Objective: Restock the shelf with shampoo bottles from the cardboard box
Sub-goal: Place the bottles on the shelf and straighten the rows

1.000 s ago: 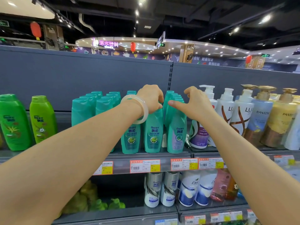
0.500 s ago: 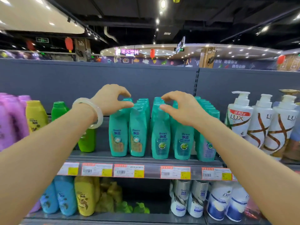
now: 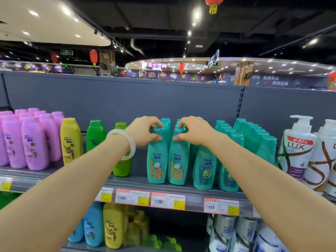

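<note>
Both hands (image 3: 171,131) grip teal Rejoice bottles (image 3: 168,160) (LUX (image 3: 298,148) nearby).

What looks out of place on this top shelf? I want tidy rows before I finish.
Nothing is spilled or toppled. The green bottles stand apart with bare shelf between them and the teal bottles that the left hand and right hand grip.

Supermarket aisle, toiletries section. Grey metal shelf (image 3: 190,190) stocked with rows of teal shampoo bottles (image 3: 254,142), pink bottles (image 3: 27,140), white pump bottles (image 3: 296,148). Barcode price tags (image 3: 167,200) along shelf edge. Dark open ceiling with spotlights, red lanterns (image 3: 93,56), glowing department sign (image 3: 156,66) behind.
</note>
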Tool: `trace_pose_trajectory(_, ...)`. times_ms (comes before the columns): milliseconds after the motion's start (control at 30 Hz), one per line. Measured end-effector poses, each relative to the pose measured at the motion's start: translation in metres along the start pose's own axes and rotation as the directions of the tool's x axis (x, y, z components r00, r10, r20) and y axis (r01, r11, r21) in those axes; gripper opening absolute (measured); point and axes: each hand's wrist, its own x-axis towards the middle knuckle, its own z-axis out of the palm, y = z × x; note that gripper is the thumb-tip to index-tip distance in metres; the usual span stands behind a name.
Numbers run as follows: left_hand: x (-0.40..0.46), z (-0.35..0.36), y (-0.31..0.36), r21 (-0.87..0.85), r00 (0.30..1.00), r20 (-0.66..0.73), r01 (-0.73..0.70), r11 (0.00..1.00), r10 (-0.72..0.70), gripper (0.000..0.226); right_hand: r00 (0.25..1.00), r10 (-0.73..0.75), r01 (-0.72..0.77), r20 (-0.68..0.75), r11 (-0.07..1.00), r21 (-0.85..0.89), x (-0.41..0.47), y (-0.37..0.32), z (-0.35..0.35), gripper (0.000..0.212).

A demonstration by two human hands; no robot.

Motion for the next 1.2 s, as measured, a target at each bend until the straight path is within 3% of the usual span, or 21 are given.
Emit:
trace_pose_trajectory(600,0.001,-0.005,-0.003,-0.103,0.998,0.053,-0.035,0.994,0.04,0.027,0.999,0.046,-0.048,0.021,0.997,0.068,-0.006,-0.001,-0.003,0.053)
trace_pose_trajectory(767,0.0,-0.007,0.0,-0.037,0.997,0.051,-0.05,0.998,0.052,0.038,0.999,0.038,-0.037,-0.006,0.998,0.042,-0.005,0.001,-0.004,0.061)
trace_pose_trajectory(833,-0.005,-0.015,0.0,-0.029,0.998,0.003,-0.062,0.998,0.062,0.043,0.995,0.004,0.005,-0.1,0.996,0.087,-0.004,-0.004,-0.008,0.059)
trace_pose_trajectory(933,-0.015,-0.042,-0.012,0.02,0.967,-0.233,-0.097,0.995,0.099,0.031,0.955,-0.074,0.131,-0.285,0.974,0.184,0.003,-0.022,-0.013,0.044)
trace_pose_trajectory(1033,-0.028,-0.07,-0.045,0.079,0.926,-0.374,-0.02,0.997,0.048,0.023,0.935,-0.18,0.256,-0.307,0.94,0.228,0.012,-0.054,-0.009,0.035)
trace_pose_trajectory(1100,-0.036,-0.082,-0.074,0.111,0.937,-0.348,0.042,0.993,0.0,0.024,0.935,-0.246,0.304,-0.256,0.928,0.217,0.019,-0.079,0.0,0.037)
trace_pose_trajectory(1200,-0.041,-0.093,-0.113,0.181,0.981,-0.196,0.055,0.982,-0.019,0.037,0.945,-0.292,0.316,-0.146,0.93,0.187,0.032,-0.111,0.014,0.046)
